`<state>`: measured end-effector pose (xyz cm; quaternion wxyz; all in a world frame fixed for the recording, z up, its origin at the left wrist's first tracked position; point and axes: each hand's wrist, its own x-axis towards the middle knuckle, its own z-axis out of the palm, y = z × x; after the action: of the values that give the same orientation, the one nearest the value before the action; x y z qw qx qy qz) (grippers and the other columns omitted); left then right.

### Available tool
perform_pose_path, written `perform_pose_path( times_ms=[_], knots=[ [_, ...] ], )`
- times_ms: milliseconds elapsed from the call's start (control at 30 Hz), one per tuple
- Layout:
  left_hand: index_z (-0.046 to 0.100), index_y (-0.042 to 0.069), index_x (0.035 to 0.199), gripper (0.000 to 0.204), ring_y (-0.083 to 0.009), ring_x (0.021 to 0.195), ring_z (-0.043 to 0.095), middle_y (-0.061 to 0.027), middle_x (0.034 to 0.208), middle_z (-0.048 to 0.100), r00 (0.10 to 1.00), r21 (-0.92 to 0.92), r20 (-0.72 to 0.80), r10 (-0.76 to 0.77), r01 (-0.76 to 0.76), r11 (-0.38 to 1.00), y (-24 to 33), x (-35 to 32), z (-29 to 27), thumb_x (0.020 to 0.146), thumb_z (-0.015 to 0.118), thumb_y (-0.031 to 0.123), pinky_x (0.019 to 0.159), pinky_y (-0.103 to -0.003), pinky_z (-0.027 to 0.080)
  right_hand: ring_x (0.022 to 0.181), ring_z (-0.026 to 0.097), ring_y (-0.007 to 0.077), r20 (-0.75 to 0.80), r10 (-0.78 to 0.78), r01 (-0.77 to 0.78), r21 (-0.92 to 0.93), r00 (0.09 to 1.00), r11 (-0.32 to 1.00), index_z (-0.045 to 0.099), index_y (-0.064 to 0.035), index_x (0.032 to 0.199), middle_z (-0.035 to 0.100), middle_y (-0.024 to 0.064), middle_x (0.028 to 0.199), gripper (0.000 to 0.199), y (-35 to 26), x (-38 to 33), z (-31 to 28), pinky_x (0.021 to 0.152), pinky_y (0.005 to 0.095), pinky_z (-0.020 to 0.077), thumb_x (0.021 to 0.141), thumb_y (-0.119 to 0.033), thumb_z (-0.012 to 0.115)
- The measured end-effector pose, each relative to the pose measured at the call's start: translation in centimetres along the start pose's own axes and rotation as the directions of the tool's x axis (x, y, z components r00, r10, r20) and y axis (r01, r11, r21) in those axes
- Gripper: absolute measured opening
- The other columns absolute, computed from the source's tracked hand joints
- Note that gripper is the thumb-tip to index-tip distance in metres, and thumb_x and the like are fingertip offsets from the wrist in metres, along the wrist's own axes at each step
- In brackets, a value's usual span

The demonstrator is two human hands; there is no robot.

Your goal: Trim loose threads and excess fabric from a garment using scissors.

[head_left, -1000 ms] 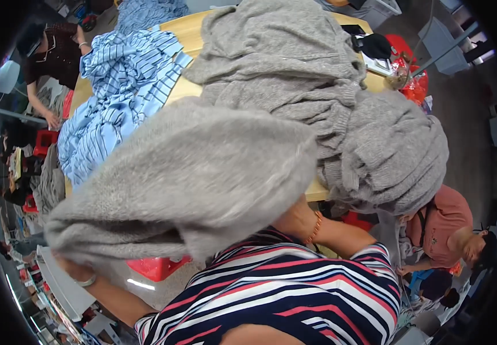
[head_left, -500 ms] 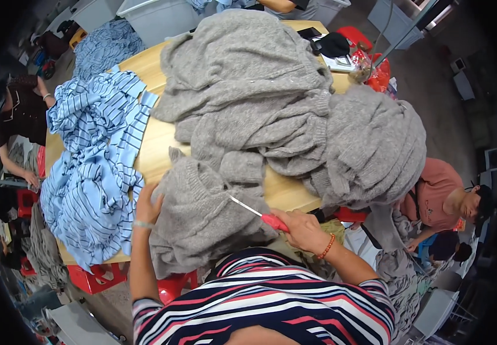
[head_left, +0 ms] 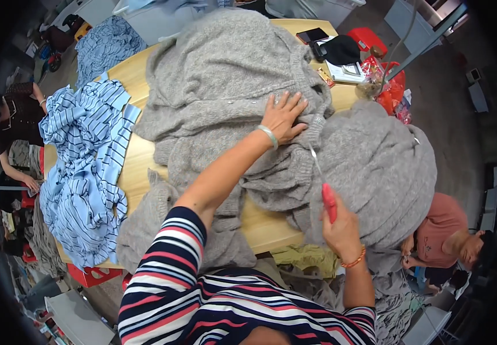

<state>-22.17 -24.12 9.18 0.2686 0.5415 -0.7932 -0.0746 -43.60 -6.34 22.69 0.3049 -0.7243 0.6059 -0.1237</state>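
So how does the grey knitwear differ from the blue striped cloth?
Colour: the grey knitwear is plain; the blue striped cloth has dark lines on light blue.
Surface: the knitwear looks fuzzy, the cloth smooth.
Spread: the knitwear covers more table than the cloth.
Shared: both lie rumpled.

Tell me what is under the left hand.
Grey knitwear lies under the left hand, and the wooden table shows around the pile's edges. The patch directly beneath the palm is covered, and the knitwear hides whatever is below it there.
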Motion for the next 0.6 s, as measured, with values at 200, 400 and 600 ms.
perform_pose_path(
  times_ms=[200,400,600],
  knots=[
    [0.043,0.029,0.139,0.051,-0.0369,0.141,0.014,-0.0030,0.153,0.025,0.989,0.149,0.145,-0.015,-0.007,0.989,-2.2,-2.1,5.2,0.088,0.050,0.033,0.102,-0.074,0.006,0.081,0.061,0.0447,0.215,0.046,0.002,-0.218,0.976,0.976,0.053,-0.0055,0.117,0.063,0.0254,0.082,0.036,1.4,7.1,-4.1,0.072,0.0499,0.0479,0.083,-0.016,0.059],
    [0.048,0.032,0.135,0.049,-0.0371,0.143,0.006,-0.0023,0.156,0.017,0.978,0.216,0.210,0.002,-0.048,0.975,-2.6,-2.4,5.0,0.086,0.047,0.028,0.099,-0.077,0.002,0.087,0.059,0.0456,0.397,-0.061,0.134,-0.158,0.916,0.978,0.055,-0.0008,0.112,0.062,0.0283,0.090,0.034,-1.7,14.3,-2.5,0.075,0.0487,0.0479,0.083,-0.018,0.060],
    [0.054,0.027,0.130,0.047,-0.0356,0.144,0.004,-0.0038,0.156,0.016,0.961,0.155,0.276,-0.004,-0.040,0.987,-3.2,-2.6,5.2,0.084,0.048,0.030,0.099,-0.078,0.004,0.089,0.059,0.0448,0.494,-0.186,0.286,-0.133,0.849,0.949,0.056,-0.0019,0.110,0.063,0.0264,0.090,0.031,-3.7,17.8,1.9,0.077,0.0483,0.0480,0.083,-0.017,0.059]
  ],
)
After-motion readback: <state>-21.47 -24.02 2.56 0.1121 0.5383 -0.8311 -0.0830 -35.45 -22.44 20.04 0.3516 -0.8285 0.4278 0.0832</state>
